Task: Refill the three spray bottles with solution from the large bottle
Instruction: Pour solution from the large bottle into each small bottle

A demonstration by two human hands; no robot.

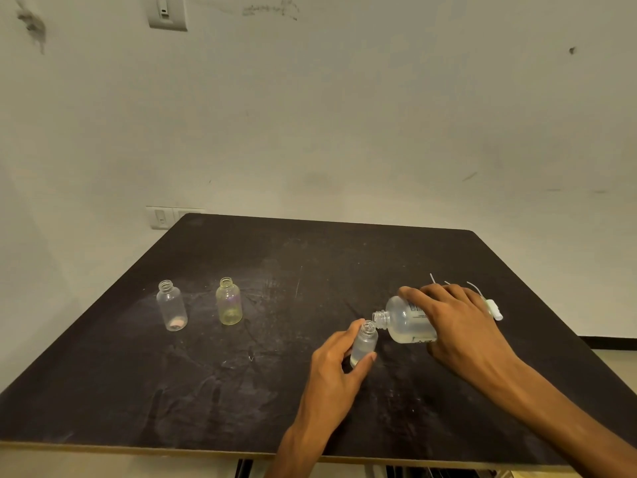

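My left hand (336, 365) grips a small clear spray bottle (364, 343), uncapped and tilted slightly right. My right hand (455, 326) holds the large translucent bottle (405, 320) tipped on its side, its open neck touching the small bottle's mouth. A little clear liquid lies in the large bottle's lower side. Two more uncapped small bottles stand upright at the left: a clear one with a pink base (171, 306) and a yellowish one (229, 301).
Everything sits on a dark, scuffed table (241, 391) against a white wall. White spray heads with thin dip tubes (491, 307) lie behind my right hand. The table's front edge runs just below my forearms.
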